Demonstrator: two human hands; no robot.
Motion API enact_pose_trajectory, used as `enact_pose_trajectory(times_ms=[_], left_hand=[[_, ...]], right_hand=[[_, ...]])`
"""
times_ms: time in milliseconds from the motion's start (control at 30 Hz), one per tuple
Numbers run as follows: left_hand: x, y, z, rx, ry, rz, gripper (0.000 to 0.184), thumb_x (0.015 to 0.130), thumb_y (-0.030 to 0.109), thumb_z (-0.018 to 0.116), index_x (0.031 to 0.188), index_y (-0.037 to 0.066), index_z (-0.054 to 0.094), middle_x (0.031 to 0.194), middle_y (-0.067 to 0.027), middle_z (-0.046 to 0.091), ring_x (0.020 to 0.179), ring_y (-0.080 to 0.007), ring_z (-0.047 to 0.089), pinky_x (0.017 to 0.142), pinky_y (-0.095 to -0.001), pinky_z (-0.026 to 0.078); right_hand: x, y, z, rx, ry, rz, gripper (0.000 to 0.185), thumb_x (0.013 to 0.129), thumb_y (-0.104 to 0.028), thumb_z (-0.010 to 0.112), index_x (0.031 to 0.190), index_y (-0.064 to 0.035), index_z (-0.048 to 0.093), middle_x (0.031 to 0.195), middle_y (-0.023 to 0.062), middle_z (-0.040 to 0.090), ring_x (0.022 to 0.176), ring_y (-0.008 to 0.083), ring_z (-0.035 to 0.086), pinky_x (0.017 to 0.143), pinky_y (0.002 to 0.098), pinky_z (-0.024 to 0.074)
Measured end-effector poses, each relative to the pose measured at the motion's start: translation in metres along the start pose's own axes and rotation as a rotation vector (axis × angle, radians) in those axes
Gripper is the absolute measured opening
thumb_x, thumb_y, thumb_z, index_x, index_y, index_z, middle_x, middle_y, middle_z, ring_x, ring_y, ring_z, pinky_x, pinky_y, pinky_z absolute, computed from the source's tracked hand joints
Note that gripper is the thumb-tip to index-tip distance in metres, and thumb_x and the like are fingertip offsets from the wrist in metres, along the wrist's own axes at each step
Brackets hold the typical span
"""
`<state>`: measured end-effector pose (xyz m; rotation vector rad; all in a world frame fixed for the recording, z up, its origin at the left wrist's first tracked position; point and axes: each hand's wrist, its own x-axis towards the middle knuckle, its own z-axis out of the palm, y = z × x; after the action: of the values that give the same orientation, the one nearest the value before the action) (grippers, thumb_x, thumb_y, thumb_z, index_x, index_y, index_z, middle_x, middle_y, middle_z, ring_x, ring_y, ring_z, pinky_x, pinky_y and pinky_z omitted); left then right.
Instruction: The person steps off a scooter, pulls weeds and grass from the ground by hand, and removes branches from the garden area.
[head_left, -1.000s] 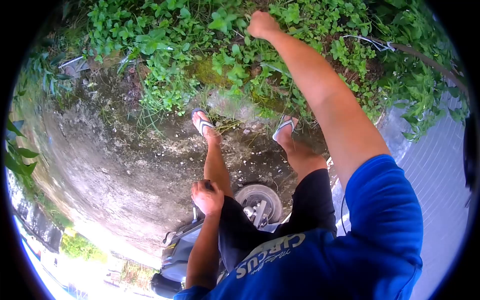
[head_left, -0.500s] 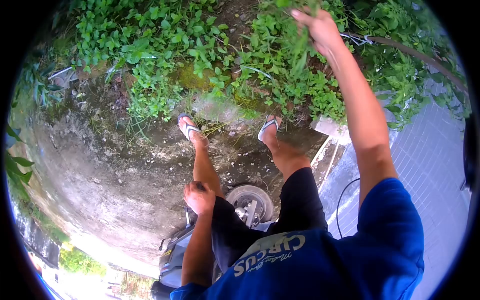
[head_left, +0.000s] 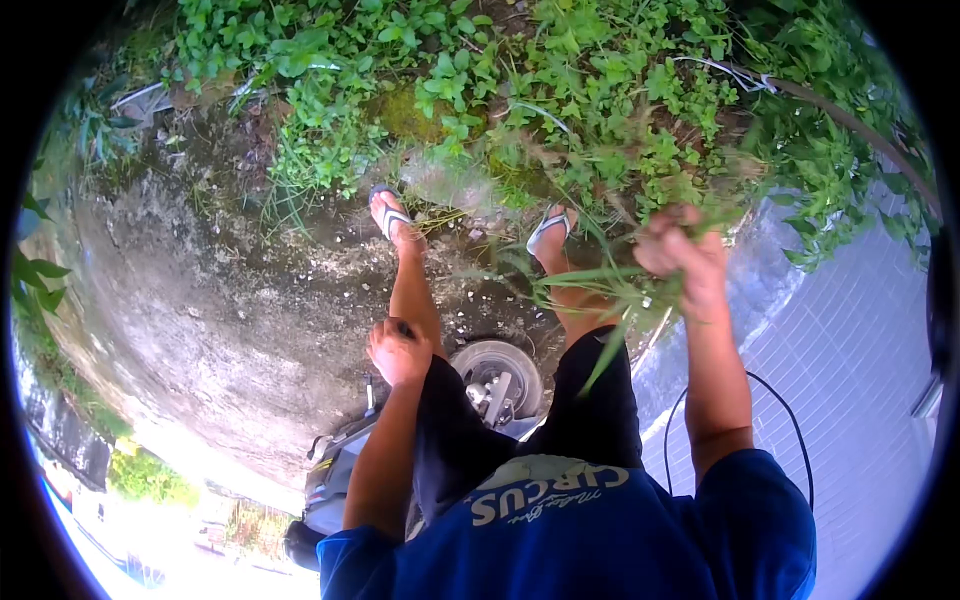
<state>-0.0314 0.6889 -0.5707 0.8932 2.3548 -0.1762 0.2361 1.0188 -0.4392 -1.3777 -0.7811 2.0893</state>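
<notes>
My right hand (head_left: 688,262) is closed round a tuft of long grass (head_left: 600,290), in front of my right knee and smeared by motion. The blades hang out to the left, over my leg. Close to my left knee is my left hand (head_left: 398,352), its fingers curled in. A small dark patch shows at its top; what it is I cannot make out. Ahead of my feet, low leafy plants (head_left: 320,120) and grass cover the soil.
A wheel (head_left: 497,380) of a vehicle stands between my legs. At the right are a pale tiled surface (head_left: 850,320), a black cable (head_left: 790,410) and a brown stem (head_left: 850,120). Rough concrete (head_left: 220,320) with white chips extends left.
My right hand has come down and back from the plants toward my body, bringing the grass with it. My left hand stays curled near the knee. The view has shifted slightly.
</notes>
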Motion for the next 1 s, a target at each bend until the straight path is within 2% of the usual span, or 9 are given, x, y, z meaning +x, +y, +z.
enact_pose_trajectory(times_ms=[67,200,233,300,500,567,733,933,1000], left_hand=[[0.002,0.002,-0.002,0.004,-0.025,-0.031,0.015,0.078,0.023,0.067,0.084,0.009,0.065,0.093,-0.0111,0.065,0.095,-0.0325,0.063,0.084,-0.0478,0.048],[-0.005,-0.01,0.006,-0.004,0.0,-0.013,0.016,0.077,0.023,0.067,0.086,0.009,0.065,0.093,-0.0115,0.064,0.095,-0.033,0.063,0.083,-0.0476,0.048],[-0.004,-0.009,0.004,-0.013,-0.001,-0.028,0.017,0.077,0.022,0.067,0.086,0.009,0.065,0.093,-0.0116,0.064,0.095,-0.0331,0.063,0.083,-0.0476,0.048],[-0.003,-0.014,0.002,-0.038,0.002,-0.053,0.017,0.077,0.022,0.068,0.087,0.009,0.065,0.093,-0.0117,0.064,0.095,-0.0332,0.062,0.082,-0.0474,0.048],[-0.019,-0.016,0.009,-0.074,0.073,-0.067,0.016,0.077,0.02,0.068,0.088,0.008,0.065,0.091,-0.0117,0.064,0.091,-0.0335,0.063,0.08,-0.0469,0.048],[-0.018,-0.013,0.01,-0.075,0.101,-0.075,0.015,0.078,0.019,0.068,0.089,0.008,0.065,0.09,-0.0119,0.063,0.09,-0.0338,0.063,0.08,-0.0468,0.048],[-0.029,-0.022,0.018,-0.126,0.094,-0.101,0.015,0.078,0.017,0.067,0.089,0.007,0.064,0.088,-0.0127,0.063,0.089,-0.0344,0.062,0.079,-0.0474,0.048],[-0.025,-0.021,0.016,-0.123,0.079,-0.115,0.015,0.078,0.017,0.068,0.088,0.007,0.064,0.089,-0.0117,0.063,0.089,-0.0341,0.062,0.081,-0.0463,0.048],[-0.021,-0.022,0.016,-0.121,0.102,-0.088,0.014,0.078,0.017,0.068,0.087,0.008,0.063,0.089,-0.0114,0.063,0.09,-0.0338,0.062,0.081,-0.0461,0.048]], right_hand=[[0.024,0.064,-0.013,-0.656,0.113,-0.056,0.022,0.091,-0.016,0.071,0.108,-0.0021,0.067,0.092,0.0067,0.07,0.076,0.0181,0.063,0.067,0.0329,0.0498],[0.098,0.174,-0.031,-1.224,-0.158,0.023,0.029,0.089,-0.005,0.065,0.117,0.0011,0.067,0.116,0.0231,0.069,0.101,0.0403,0.066,0.089,0.0437,0.0526],[0.117,0.201,-0.04,-1.491,-0.321,-0.399,0.037,0.085,-0.002,0.065,0.122,-0.0007,0.066,0.117,0.0228,0.068,0.102,0.0362,0.067,0.086,0.0479,0.0543],[0.153,0.217,-0.01,-1.776,-0.543,-0.195,0.041,0.087,-0.002,0.06,0.128,-0.0035,0.062,0.116,0.0222,0.068,0.104,0.0337,0.068,0.085,0.0492,0.0551],[0.215,0.28,0.039,-2.087,-1.13,-0.076,0.04,0.095,-0.001,0.046,0.132,-0.0062,0.057,0.11,0.0155,0.071,0.103,0.0315,0.069,0.079,0.0459,0.0555],[0.217,0.336,0.003,-2.11,-1.138,-0.251,0.036,0.094,-0.003,0.051,0.128,-0.0071,0.062,0.106,0.013,0.073,0.1,0.0286,0.07,0.076,0.045,0.0553],[0.205,0.385,-0.038,-2.333,-1.121,0.138,0.025,0.086,-0.012,0.061,0.107,-0.009,0.076,0.116,0.0071,0.073,0.114,0.0254,0.065,0.096,0.0384,0.0494],[0.196,0.36,-0.096,-2.243,-1.326,-0.42,0.022,0.085,-0.018,0.064,0.101,-0.014,0.079,0.114,0.0049,0.073,0.126,0.0224,0.057,0.105,0.0424,0.0442],[0.204,0.329,-0.079,-2.197,-1.384,-0.233,0.022,0.086,-0.016,0.06,0.098,-0.0108,0.078,0.112,0.0074,0.073,0.119,0.0252,0.062,0.104,0.0405,0.046]])
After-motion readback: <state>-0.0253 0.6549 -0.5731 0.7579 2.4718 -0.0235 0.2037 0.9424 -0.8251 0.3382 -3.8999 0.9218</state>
